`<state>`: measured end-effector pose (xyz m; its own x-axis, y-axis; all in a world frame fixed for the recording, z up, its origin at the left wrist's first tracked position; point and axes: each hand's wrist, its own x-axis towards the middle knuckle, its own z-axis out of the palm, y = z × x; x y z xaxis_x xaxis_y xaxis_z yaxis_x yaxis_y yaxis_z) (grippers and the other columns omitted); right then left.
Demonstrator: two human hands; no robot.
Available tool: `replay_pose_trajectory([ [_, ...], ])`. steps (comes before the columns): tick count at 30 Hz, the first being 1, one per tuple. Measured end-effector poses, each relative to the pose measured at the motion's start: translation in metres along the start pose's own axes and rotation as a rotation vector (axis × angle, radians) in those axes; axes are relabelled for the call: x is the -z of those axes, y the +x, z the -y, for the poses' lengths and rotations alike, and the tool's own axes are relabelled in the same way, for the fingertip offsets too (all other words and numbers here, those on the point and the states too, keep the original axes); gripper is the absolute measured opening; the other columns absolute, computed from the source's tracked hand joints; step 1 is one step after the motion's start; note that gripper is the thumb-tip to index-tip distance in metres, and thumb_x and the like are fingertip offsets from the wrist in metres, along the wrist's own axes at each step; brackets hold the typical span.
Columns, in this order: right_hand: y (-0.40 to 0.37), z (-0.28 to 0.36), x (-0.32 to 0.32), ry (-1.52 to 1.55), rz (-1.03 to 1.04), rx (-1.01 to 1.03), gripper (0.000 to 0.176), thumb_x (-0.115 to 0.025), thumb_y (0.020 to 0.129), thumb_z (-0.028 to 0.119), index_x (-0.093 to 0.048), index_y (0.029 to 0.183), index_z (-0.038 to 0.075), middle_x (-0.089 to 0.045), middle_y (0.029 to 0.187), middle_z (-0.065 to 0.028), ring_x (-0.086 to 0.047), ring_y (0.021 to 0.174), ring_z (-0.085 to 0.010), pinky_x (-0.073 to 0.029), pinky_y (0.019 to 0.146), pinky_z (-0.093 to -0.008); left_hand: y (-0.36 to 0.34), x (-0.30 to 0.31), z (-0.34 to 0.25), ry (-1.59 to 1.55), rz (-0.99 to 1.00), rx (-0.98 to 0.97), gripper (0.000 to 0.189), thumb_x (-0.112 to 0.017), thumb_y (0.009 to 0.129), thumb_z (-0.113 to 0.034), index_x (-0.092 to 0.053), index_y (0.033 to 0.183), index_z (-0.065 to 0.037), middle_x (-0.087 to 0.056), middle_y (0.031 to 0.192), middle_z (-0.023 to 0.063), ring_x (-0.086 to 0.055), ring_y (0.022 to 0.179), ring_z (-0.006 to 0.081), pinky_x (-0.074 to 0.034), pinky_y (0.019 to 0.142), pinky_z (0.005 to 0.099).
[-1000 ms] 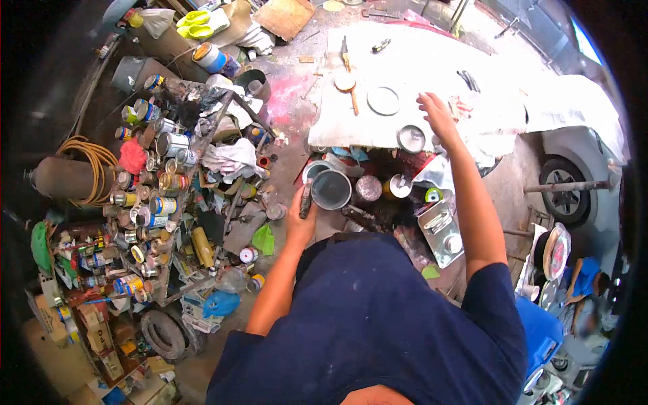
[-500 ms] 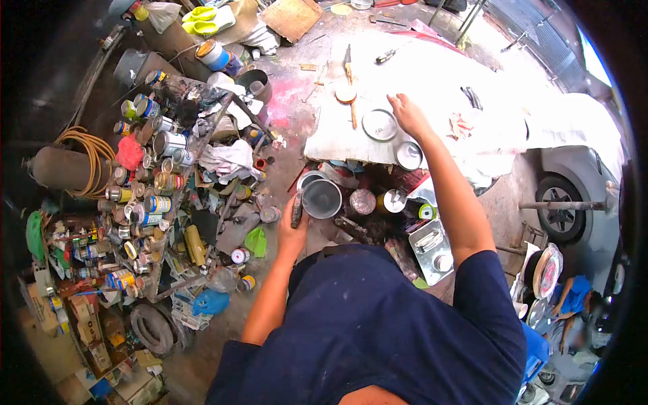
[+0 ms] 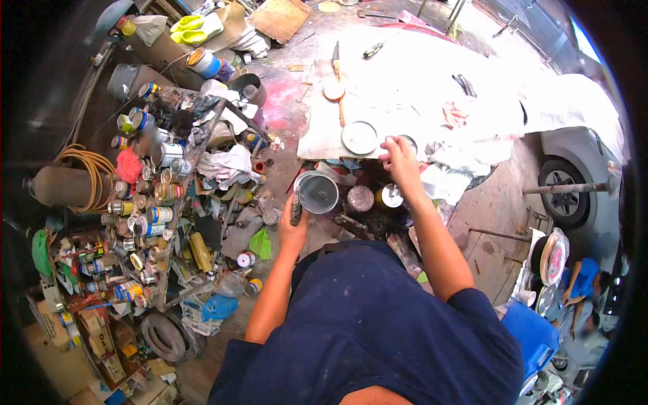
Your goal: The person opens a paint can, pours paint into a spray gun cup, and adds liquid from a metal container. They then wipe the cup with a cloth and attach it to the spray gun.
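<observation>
Wrapped around a dark handle at the side of a grey-lined metal cup (image 3: pixel 319 194), my left hand (image 3: pixel 293 233) holds the cup upright, low in front of my body. My right hand (image 3: pixel 403 165) is raised near the front edge of the white-covered table (image 3: pixel 425 81). Its fingers are bent but apart, and I see nothing in them. Behind its fingers a round tin (image 3: pixel 409 143) is partly hidden. A round, shallow tin (image 3: pixel 359 138) sits at the table edge to its left.
Below the table edge stand a speckled round can (image 3: pixel 360 198) and a white-topped can (image 3: pixel 391 195). Many paint cans (image 3: pixel 167 154) crowd the racks at left. A screwdriver (image 3: pixel 372 50) lies on the table. A car wheel (image 3: pixel 564 193) and a metal bar (image 3: pixel 565 188) are at right.
My right hand has drawn back from over the table toward my body, down and slightly left. The left hand keeps the cup in nearly the same place.
</observation>
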<state>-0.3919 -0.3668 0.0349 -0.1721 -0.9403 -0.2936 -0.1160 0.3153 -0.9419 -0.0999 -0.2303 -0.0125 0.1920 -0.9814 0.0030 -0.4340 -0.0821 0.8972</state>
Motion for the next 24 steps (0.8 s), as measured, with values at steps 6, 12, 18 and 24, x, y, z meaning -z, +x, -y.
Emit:
replay_pose_trajectory([
  [6,0.015,0.007,-0.012,0.039,0.028,-0.014,0.066,-0.050,0.104,0.038,-0.035,0.154,-0.003,-0.052,0.147,-0.0198,-0.068,0.076,-0.0163,-0.053,0.060,-0.0286,0.002,0.002,-0.003,-0.035,0.055,0.065,0.053,-0.072,0.093,-0.008,-0.054,0.142,0.001,-0.065,0.132,0.0154,-0.061,0.121,0.0228,-0.046,0.105,0.0358],
  [12,0.011,0.013,-0.024,0.031,0.059,-0.049,0.071,-0.050,0.104,0.038,-0.027,0.157,-0.003,-0.047,0.151,-0.0253,-0.069,0.073,-0.0190,-0.054,0.059,-0.0304,0.000,0.002,0.015,0.024,0.032,0.029,0.051,-0.073,0.093,-0.010,-0.054,0.140,0.000,-0.068,0.125,0.0138,-0.063,0.115,0.0216,-0.047,0.101,0.0339],
  [18,-0.030,-0.013,-0.032,0.136,-0.039,-0.013,0.057,-0.054,0.103,0.033,-0.040,0.147,-0.001,-0.058,0.136,-0.0195,-0.067,0.073,-0.0188,-0.052,0.057,-0.0295,0.000,0.005,0.014,0.009,0.027,0.009,0.050,-0.073,0.094,-0.011,-0.055,0.140,0.000,-0.069,0.123,0.0136,-0.063,0.113,0.0210,-0.048,0.100,0.0342],
  [24,-0.042,-0.051,-0.051,0.788,0.204,-0.525,0.032,-0.058,0.105,0.030,-0.056,0.130,0.011,-0.068,0.118,-0.0064,-0.066,0.087,-0.0160,-0.053,0.074,-0.0327,0.001,0.005,0.017,0.005,0.023,0.044,0.050,-0.073,0.094,-0.015,-0.056,0.139,0.000,-0.069,0.123,0.0142,-0.064,0.113,0.0222,-0.048,0.099,0.0343],
])
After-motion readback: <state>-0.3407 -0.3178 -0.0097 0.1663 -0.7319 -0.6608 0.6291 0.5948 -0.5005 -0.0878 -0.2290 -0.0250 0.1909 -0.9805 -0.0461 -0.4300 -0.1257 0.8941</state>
